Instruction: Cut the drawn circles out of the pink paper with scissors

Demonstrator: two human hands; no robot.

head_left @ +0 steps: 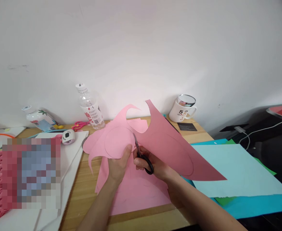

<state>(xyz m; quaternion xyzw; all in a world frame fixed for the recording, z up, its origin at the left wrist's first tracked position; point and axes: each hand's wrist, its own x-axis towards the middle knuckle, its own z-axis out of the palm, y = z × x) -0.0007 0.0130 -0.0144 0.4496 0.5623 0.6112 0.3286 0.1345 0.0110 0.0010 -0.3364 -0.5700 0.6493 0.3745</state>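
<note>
My left hand (119,163) is closed on a sheet of pink paper (165,134), its thumb on top near a drawn circle. Curved pieces are cut out of this sheet, and its right part lifts and bends up over my right forearm. In my right hand (147,160) is a pair of black-handled scissors (144,160), with the blades in the paper along the right side of the circle outline. Beneath both hands lies a stack of pink paper (138,199) on the wooden table. More outlines are drawn on the right part of the held sheet.
A water bottle (91,110) and a white mug (183,109) stand by the wall. Pink scissors (80,125) and a small white device (68,136) lie left, beside white boards (70,173). Pale blue paper (237,166) lies right. A black card (187,126) is near the mug.
</note>
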